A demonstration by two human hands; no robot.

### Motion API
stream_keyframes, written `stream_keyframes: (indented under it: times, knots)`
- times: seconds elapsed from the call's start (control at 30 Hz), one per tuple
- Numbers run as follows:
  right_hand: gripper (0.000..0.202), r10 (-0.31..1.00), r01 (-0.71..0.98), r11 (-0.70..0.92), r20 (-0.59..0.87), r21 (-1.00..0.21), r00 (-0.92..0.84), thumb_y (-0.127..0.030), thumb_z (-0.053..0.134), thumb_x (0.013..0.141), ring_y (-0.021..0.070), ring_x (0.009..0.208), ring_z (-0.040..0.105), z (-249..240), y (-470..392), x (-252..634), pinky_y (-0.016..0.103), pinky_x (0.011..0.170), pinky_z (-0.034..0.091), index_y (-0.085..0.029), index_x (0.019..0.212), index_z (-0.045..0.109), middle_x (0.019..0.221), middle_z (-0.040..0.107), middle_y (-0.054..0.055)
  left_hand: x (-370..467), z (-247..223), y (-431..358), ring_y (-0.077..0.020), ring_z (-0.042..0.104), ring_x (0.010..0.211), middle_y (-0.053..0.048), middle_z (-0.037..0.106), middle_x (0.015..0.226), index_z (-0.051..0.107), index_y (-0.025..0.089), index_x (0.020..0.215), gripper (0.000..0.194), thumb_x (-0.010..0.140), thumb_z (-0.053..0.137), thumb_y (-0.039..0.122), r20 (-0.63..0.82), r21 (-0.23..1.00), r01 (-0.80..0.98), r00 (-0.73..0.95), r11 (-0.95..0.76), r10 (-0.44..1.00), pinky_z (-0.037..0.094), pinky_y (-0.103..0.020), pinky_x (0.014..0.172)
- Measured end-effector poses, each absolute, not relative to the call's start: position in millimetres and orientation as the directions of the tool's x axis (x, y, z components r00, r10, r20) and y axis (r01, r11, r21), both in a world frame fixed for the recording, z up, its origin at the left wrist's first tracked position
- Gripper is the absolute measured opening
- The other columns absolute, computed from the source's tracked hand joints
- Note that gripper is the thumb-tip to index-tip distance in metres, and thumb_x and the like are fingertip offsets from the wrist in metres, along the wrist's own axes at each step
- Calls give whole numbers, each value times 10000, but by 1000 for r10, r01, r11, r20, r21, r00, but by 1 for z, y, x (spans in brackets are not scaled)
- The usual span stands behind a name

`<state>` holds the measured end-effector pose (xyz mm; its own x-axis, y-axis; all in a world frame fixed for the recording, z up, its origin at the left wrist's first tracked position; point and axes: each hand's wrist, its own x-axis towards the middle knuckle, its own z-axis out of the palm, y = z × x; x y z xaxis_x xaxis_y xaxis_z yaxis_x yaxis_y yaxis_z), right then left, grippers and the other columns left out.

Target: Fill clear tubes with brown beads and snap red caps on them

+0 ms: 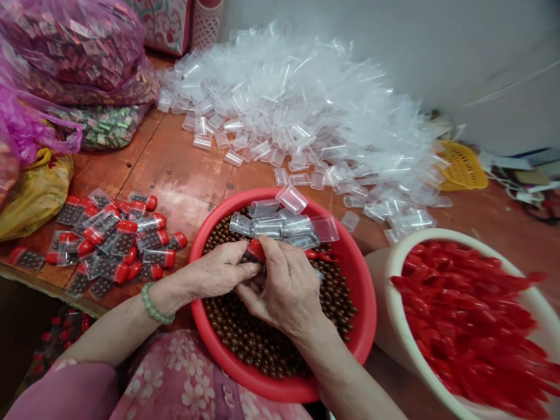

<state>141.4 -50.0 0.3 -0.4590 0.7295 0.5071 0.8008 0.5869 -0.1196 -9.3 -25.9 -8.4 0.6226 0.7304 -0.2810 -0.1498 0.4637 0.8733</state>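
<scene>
My left hand, with a green bead bracelet at its wrist, grips a small clear container with a red cap. My right hand is closed around the same container, its thumb and fingers at the red cap; the lower part is hidden. Both hands are above a red basin of round brown balls. Several open clear plastic sleeves lie on the balls at the far side of the basin. A red plastic spoon-like piece rests just right of them.
Filled red-capped containers are heaped at left on the wooden table. Behind the basin spreads a large pile of clear sleeves. A cream tub of red plastic pieces stands right. Stuffed bags and a yellow basket are farther back.
</scene>
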Motion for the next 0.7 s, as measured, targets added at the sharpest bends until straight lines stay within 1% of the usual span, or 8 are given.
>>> stream_keyframes:
  times: [0.13,0.27,0.33,0.43,0.5,0.53,0.63,0.7]
  knots:
    - [667,743,807,580,476,-108,-470,-327,579,801,316,888,614,3,-50,140,451,749,521,-87,1380,351,1014,638,182,-10,-8,-26,-179,563,923,-51,644,981,633,130,1040,315,793,688,318,-264,862,-198,610,467,747,448,-321,866]
    - [710,774,824,557,424,-104,-470,-374,580,842,343,996,608,2,-51,138,463,790,516,-78,1423,301,1118,625,225,-6,-14,-23,-184,593,969,-65,676,984,662,138,1045,399,862,605,488,-208,772,-402,572,492,793,444,-331,939]
    - [731,757,825,560,453,-78,-471,-409,598,839,344,986,615,-1,-51,138,455,784,517,-74,1424,316,1120,624,233,0,-16,-21,-173,618,886,-65,687,896,678,140,972,428,909,508,527,-286,707,-450,525,546,802,472,-326,892]
    - [728,681,783,620,526,-43,-509,-400,621,826,321,918,635,-4,-48,140,429,746,523,-75,1419,350,1060,647,213,9,-9,-20,-143,575,599,-40,622,642,644,143,753,505,934,406,550,-529,597,-397,458,697,714,497,-302,655]
    - [728,623,745,667,565,-21,-542,-380,637,817,313,888,645,-4,-47,142,413,716,521,-60,1414,371,1016,662,204,16,2,-21,-129,505,485,-11,550,539,577,165,651,483,931,401,515,-620,582,-335,407,741,671,449,-286,527]
    - [731,602,735,678,581,-9,-549,-372,643,812,312,878,648,-4,-47,144,410,707,518,-50,1413,379,999,667,205,18,9,-22,-123,488,472,4,519,519,542,177,614,444,931,408,458,-635,609,-306,364,732,681,428,-275,506]
    - [755,573,735,678,614,17,-543,-372,650,810,303,850,655,-1,-50,148,413,707,509,-53,1434,369,990,679,200,20,22,-26,-127,521,585,23,452,505,451,193,519,373,888,454,250,-606,723,-229,241,651,758,424,-244,569]
    - [762,557,734,678,627,35,-545,-383,650,816,289,824,657,0,-53,149,413,713,508,-77,1451,357,991,689,183,17,24,-30,-155,552,705,12,459,522,426,199,499,364,861,462,200,-546,793,-173,223,584,807,439,-245,634]
